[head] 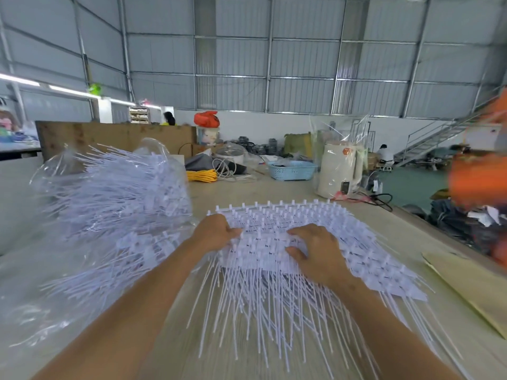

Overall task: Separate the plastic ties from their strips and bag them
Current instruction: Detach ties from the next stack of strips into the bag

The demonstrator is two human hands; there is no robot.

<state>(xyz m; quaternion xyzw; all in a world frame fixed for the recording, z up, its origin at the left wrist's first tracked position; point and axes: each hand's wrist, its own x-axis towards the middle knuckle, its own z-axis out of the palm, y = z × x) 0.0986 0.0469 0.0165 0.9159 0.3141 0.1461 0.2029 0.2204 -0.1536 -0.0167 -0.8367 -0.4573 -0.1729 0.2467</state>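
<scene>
A stack of plastic ties [277, 242], unseparated on their strips, is lying mid-surface [274, 193], while a clear bag [115, 204] toward the left edge is already bulging with ties, so much work is remaining. The left hand [216, 233] and right hand [315, 250] are both gripping the stack's top, fingers curled into it.

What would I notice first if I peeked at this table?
A big spiky stack of white plastic ties lies in the middle of the table, with the left hand and right hand on top. To the left sits a clear bag bristling with more ties. Farther back stand a blue basket and a cream kettle.
</scene>
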